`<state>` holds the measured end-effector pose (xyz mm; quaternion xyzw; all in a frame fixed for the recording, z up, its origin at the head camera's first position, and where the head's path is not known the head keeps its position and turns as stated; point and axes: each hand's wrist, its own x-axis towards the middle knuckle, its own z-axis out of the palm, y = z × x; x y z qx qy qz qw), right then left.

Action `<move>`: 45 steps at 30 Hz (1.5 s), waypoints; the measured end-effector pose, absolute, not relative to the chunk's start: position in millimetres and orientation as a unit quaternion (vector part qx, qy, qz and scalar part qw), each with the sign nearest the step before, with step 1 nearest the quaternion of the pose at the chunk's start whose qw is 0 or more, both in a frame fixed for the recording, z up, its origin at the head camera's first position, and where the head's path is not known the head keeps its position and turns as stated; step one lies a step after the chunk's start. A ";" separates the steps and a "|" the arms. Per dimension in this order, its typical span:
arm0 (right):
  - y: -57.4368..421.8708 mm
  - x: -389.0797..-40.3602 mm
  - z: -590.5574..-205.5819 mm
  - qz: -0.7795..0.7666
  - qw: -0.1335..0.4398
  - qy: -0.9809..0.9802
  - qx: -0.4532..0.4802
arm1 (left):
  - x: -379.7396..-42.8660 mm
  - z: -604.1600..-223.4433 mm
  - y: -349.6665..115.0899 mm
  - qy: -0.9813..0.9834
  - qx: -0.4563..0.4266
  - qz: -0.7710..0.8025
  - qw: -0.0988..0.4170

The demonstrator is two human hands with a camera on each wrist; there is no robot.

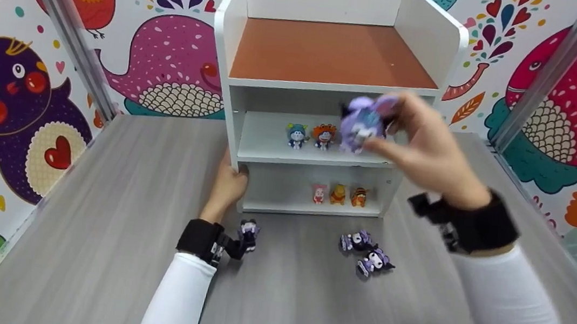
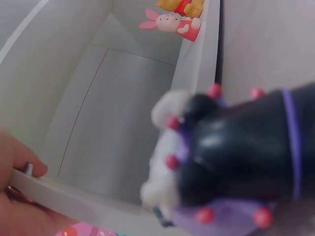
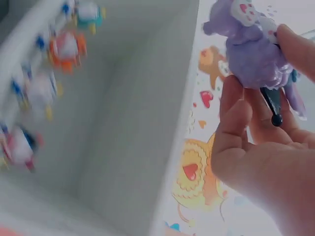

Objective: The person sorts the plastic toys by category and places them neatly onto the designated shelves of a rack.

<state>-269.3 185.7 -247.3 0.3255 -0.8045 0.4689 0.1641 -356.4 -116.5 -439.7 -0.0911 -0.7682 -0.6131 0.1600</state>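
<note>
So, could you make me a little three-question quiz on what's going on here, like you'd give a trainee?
1. What is the right hand holding?
2. True or false: the left hand is holding a figure as well.
3. How many figures stand on the bottom shelf: (a) two, (b) three, (c) five?

Key:
1. A purple figure.
2. False; it grips the left wall of the cabinet.
3. b: a pink figure, a yellow figure and an orange figure.
</note>
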 end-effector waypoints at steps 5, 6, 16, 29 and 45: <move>197.8 -277.8 -194.7 0.419 0.177 -0.841 0.295 | -359.8 -436.7 -117.4 -0.774 -0.096 -0.605 0.161; 199.3 -280.1 -185.7 0.408 0.179 -0.849 0.285 | -360.6 -436.5 -117.9 -0.776 -0.096 -0.602 0.164; 210.3 -316.3 -151.6 0.255 0.196 -0.919 0.230 | -360.1 -438.3 -127.6 -0.780 -0.102 -0.588 0.188; 204.2 -335.2 -146.4 0.184 0.201 -0.943 0.193 | -356.0 -442.1 -124.8 -0.786 -0.094 -0.582 0.185; 218.9 -347.8 -143.3 0.132 0.172 -0.963 0.162 | -360.2 -442.0 -116.7 -0.780 -0.104 -0.589 0.184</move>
